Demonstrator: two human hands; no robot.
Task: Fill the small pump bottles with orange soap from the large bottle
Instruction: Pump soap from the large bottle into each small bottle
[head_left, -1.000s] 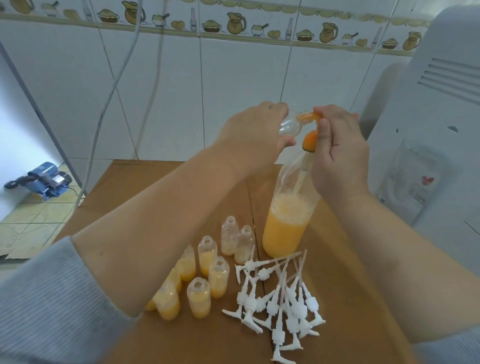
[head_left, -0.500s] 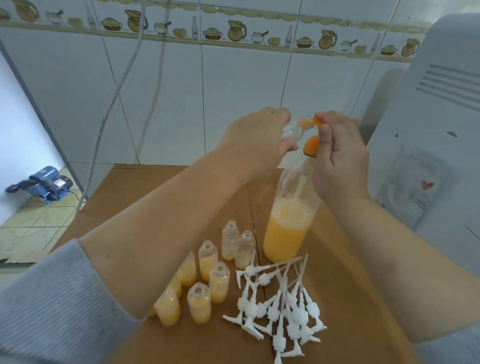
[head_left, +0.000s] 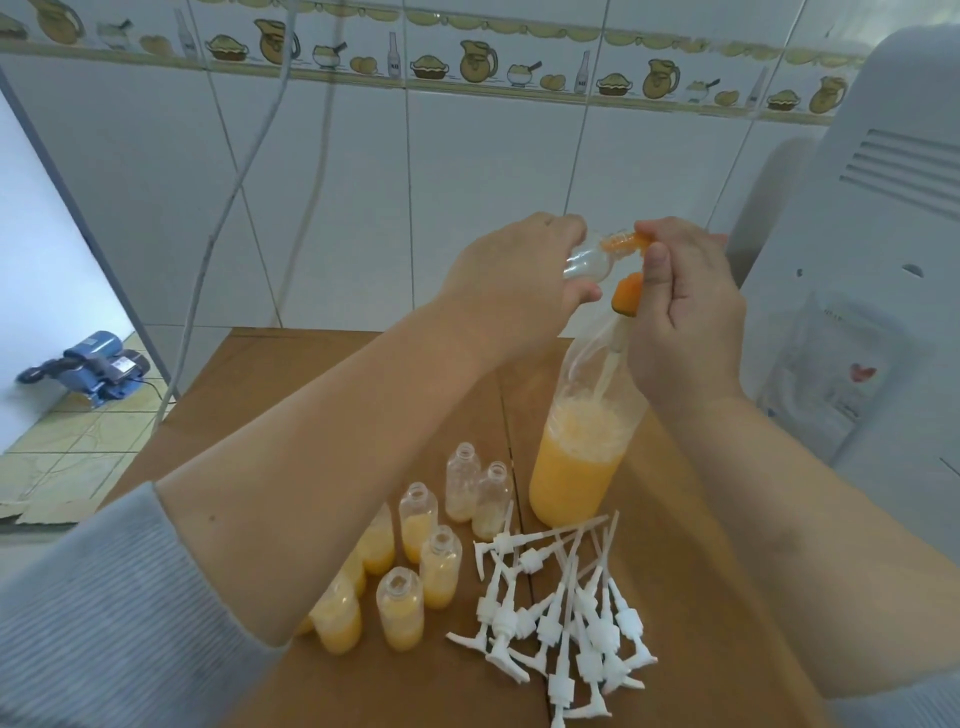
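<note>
**A:** Orange soap is what matters here. Where does it sit just now?

**B:** Mostly in the large bottle (head_left: 582, 457), which stands upright on the brown surface (head_left: 332, 374), about half full with froth on top. Its orange cap (head_left: 626, 300) hangs open at the neck.

**A:** And the hands?

**B:** The left hand (head_left: 511, 283) is curled round a clear small bottle (head_left: 589, 257), tipped on its side above the big one. The right hand (head_left: 685, 312) pinches an orange piece (head_left: 631, 243) at that small bottle's mouth with thumb and forefinger. Whether it is a spout or a nozzle I cannot tell.

**A:** So how should this step be done well?

**B:** I would keep the small bottle's mouth snug against the orange piece, so nothing dribbles down the fingers. A slow, steady flow seems wise, since the soap foams. Holding the pair directly over the large bottle means any drip lands back in it.

**A:** How much is left?

**B:** Several filled bottles (head_left: 400, 613) stand in a cluster near the left forearm. Two near-empty bottles (head_left: 475, 491) wait beside the large one. The white pump heads (head_left: 561, 608) lie heaped just right of the cluster, none fitted yet, so I judge capping comes later.
</note>
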